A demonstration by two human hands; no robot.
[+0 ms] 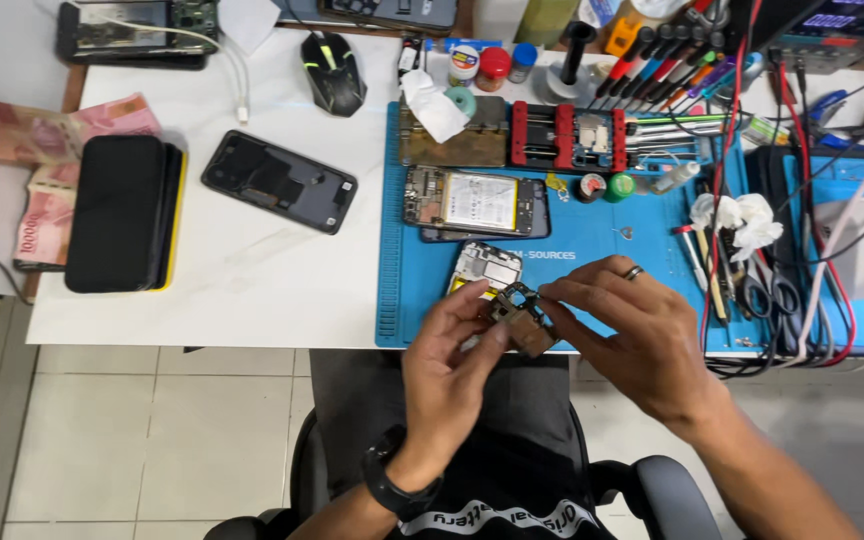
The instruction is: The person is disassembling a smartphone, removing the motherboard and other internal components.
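Both my hands hold a small brown and black phone circuit board (522, 318) just above the near edge of the blue work mat (592, 240). My left hand (449, 372) pinches it from the left and below, a black watch on that wrist. My right hand (632, 330), with a ring, grips it from the right with fingertips on top. A silver phone part (487, 266) lies on the mat just behind the board. Farther back lies an opened phone (477, 203) with its battery showing.
A phone back cover (279, 181) and a black case (117, 212) over banknotes (47, 125) lie on the white table (252, 280) at left. A mouse (333, 70), a red board holder (567, 135), screwdrivers (652, 60), tweezers (707, 265) and red and black cables (802, 250) crowd the back and right.
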